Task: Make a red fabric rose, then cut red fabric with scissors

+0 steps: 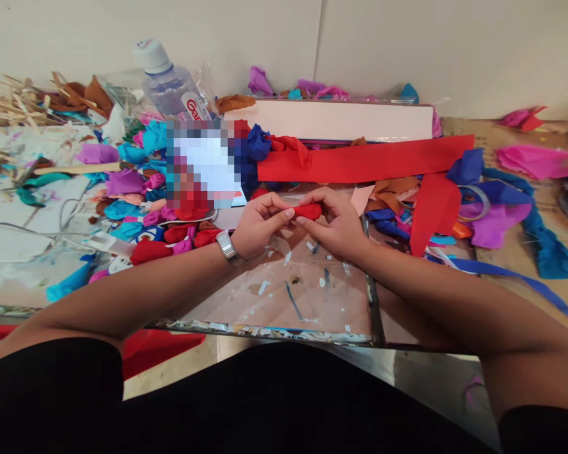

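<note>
Pixelated patch (203,162) toward the far edge of the table (511,252): contents unreadable. The red piece (308,211): largely covered by left hand (258,226) and right hand (339,228).

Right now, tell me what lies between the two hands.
A small red paper roll, pinched at each end by the left hand and right hand; the head view shows it.

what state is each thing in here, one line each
red piece: rolled up, pinched between both hands
left hand: closed on one end of the red piece
right hand: closed on the other end
bottle: cap on
long red strip: unrolled, lying flat
blue strip: crumpled, lying loose
red lump: bunched up, lying untouched
</note>
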A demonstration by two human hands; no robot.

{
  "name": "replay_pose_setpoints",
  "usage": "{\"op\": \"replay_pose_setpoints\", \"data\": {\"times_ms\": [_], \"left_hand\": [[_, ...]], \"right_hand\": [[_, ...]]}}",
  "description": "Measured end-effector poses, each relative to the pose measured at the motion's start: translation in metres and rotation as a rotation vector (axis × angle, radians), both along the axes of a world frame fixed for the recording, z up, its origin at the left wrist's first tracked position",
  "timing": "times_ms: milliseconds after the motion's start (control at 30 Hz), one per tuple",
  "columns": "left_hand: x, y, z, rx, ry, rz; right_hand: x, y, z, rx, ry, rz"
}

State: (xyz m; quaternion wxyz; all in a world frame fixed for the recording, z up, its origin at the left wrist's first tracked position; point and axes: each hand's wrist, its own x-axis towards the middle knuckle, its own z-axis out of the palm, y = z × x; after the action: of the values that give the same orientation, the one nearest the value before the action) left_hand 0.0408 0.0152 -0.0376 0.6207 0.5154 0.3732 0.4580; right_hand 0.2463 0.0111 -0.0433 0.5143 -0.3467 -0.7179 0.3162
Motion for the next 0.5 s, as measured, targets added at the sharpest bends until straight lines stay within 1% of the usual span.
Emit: {"op": "replay_pose_setpoints", "data": {"times_ms": [200,367,500], "left_hand": [[-0.0028,0.0062,-0.0038,-0.073,-0.057,-0.036],[-0.0021,0.0066,-0.0068,-0.061,-0.101,-0.004],[-0.0016,0.0053,-0.0060,-0.046,-0.070,-0.022]], "right_hand": [[0.0003,0.0019,-0.0058,0.010,0.012,-0.021],[-0.0014,0.0003,-0.0046,0.040,-0.029,-0.001],[-0.0011,-0.0002,-0.0040,0.056,-0.054,-0.010]]}}
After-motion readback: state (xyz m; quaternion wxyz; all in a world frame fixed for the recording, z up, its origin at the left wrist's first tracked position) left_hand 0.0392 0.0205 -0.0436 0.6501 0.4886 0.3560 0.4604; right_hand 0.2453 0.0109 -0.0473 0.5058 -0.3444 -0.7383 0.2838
